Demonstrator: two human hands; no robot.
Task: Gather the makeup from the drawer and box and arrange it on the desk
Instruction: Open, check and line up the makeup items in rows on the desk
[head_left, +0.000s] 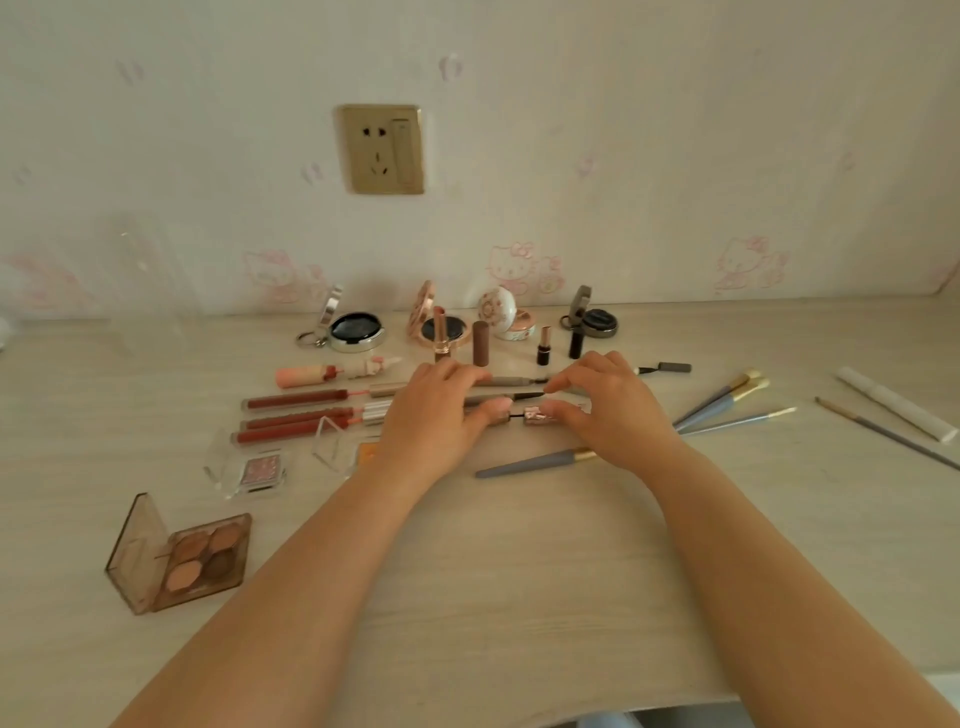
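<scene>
Your left hand (441, 402) and right hand (602, 402) meet at mid-counter over a slim pen-like liner (511, 415); the left grip pinches its barrel, the right grip pinches its shiny pink cap (535, 414). Two more slim liners (506, 382) lie just behind, partly under your fingers. To the left lie three red lip gloss tubes (296, 400), a peach tube (311, 374), two clear single-pan cases (260, 467) and an open four-pan palette (205, 558). Four open compacts (356, 330) and four upright lipsticks (480, 343) line the back. Three blue brushes (722, 400) fan out on the right; a fourth (530, 462) lies by your right wrist. The pale wood counter (519, 571) meets a wallpapered wall with a gold socket (382, 149).
</scene>
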